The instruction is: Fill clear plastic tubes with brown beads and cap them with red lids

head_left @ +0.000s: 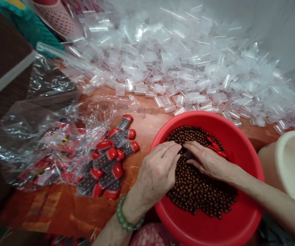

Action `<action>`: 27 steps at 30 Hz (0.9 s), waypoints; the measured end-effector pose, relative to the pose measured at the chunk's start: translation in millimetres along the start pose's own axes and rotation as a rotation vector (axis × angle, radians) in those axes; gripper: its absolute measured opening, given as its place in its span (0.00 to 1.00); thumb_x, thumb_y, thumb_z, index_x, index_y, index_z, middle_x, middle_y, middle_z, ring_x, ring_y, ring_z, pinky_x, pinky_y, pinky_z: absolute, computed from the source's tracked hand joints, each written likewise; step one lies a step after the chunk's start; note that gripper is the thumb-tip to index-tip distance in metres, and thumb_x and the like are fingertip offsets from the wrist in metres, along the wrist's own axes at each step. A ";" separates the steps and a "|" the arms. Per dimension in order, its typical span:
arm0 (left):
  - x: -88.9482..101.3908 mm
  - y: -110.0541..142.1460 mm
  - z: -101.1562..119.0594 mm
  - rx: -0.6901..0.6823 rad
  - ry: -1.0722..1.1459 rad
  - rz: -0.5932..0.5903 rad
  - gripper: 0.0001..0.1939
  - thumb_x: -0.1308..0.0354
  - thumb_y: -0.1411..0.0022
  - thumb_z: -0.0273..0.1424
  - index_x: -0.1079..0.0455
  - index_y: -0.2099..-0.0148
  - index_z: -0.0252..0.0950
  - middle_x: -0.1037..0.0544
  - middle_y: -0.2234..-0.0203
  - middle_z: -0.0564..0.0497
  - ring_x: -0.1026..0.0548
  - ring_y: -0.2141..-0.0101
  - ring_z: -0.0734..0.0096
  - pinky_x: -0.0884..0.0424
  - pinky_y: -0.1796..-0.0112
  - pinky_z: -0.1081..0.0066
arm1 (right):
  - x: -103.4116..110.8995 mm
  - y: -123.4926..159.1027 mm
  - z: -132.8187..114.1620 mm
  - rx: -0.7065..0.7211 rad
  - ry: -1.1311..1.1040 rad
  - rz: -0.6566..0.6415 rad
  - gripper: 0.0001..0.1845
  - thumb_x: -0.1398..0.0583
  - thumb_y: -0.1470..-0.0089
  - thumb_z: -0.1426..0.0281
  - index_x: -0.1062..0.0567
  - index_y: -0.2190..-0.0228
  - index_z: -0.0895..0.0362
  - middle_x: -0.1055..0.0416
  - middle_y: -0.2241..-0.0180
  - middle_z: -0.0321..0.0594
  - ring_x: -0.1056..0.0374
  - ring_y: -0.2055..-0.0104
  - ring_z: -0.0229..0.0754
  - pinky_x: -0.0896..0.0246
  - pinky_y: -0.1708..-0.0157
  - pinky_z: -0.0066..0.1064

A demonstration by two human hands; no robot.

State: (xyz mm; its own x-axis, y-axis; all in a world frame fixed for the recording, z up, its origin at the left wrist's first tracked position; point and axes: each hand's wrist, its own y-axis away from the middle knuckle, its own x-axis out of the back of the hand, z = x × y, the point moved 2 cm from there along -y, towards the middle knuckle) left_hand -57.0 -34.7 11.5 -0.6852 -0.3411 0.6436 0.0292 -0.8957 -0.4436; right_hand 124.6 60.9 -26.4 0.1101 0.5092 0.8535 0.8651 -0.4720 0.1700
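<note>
Brown round beads (201,191) fill the bottom of a red plastic basin (250,191). Over the beads, my left hand (160,167) is curled with its fingers pressed together; what they hold, if anything, is hidden. My right hand (209,160) faces it, thumb and fingers closed around a small clear plastic case (187,153), mostly covered by the fingers. Beside my right hand, several small red plastic pieces (215,147) lie on the beads. Left of the basin sits a pile of bead-filled clear cases with red caps (103,160).
Empty clear plastic cases (193,68) are heaped across the back of the wooden table (134,171). A transparent bag (47,147) with red packaged items lies at left. A cream bucket (285,160) stands at right, and a pink perforated basket (57,17) at back left.
</note>
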 end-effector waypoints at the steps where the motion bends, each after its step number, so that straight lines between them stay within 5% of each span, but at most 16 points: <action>1: 0.3 -0.1 0.1 -0.002 0.004 0.001 0.12 0.46 0.34 0.21 0.27 0.51 0.26 0.19 0.57 0.40 0.21 0.54 0.61 0.22 0.50 0.62 | 0.6 2.0 -2.9 -0.009 0.068 0.016 0.23 0.44 0.38 0.74 0.36 0.42 0.62 0.34 0.44 0.55 0.35 0.42 0.52 0.36 0.42 0.47; 7: 0.8 -0.3 -0.4 -0.013 0.026 0.018 0.11 0.46 0.34 0.21 0.27 0.52 0.26 0.18 0.58 0.41 0.20 0.55 0.62 0.22 0.50 0.62 | 5.2 -0.9 -4.3 -0.127 0.455 -0.020 0.20 0.44 0.39 0.72 0.29 0.47 0.67 0.28 0.53 0.58 0.32 0.54 0.60 0.33 0.52 0.55; 13: 0.9 0.5 -1.6 -0.005 0.047 0.032 0.11 0.46 0.34 0.22 0.27 0.52 0.26 0.18 0.58 0.41 0.20 0.55 0.61 0.22 0.50 0.62 | 14.5 0.9 19.5 -0.221 0.178 -0.069 0.29 0.33 0.47 0.67 0.31 0.46 0.64 0.27 0.53 0.53 0.30 0.51 0.53 0.33 0.49 0.43; 16: 1.0 0.8 -2.0 -0.008 0.055 0.032 0.11 0.46 0.34 0.22 0.27 0.52 0.26 0.18 0.58 0.41 0.20 0.55 0.61 0.22 0.50 0.63 | 20.9 4.5 26.2 -0.273 0.099 -0.153 0.23 0.33 0.47 0.63 0.27 0.51 0.60 0.26 0.56 0.48 0.28 0.54 0.50 0.32 0.54 0.38; 21: 2.7 0.0 -1.6 -0.010 0.061 0.011 0.11 0.46 0.34 0.22 0.27 0.51 0.26 0.18 0.58 0.41 0.20 0.55 0.62 0.23 0.49 0.63 | 29.8 -1.7 23.3 -0.328 0.278 -0.263 0.12 0.33 0.48 0.64 0.25 0.66 0.59 0.26 0.63 0.48 0.27 0.61 0.52 0.33 0.63 0.37; 27: 4.1 -1.1 -2.8 -0.003 0.058 -0.003 0.12 0.48 0.34 0.20 0.27 0.51 0.25 0.18 0.57 0.40 0.21 0.54 0.63 0.24 0.48 0.65 | 12.2 -36.4 1.7 -0.192 0.226 -0.265 0.09 0.35 0.51 0.74 0.26 0.65 0.61 0.28 0.62 0.50 0.28 0.64 0.49 0.33 0.64 0.37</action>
State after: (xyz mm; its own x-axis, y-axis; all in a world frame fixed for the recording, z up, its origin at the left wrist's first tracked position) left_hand -61.9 -34.3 12.9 -0.7261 -0.3216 0.6077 0.0251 -0.8957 -0.4440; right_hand 95.3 85.6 -23.0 -0.2338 0.4706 0.8508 0.7395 -0.4821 0.4698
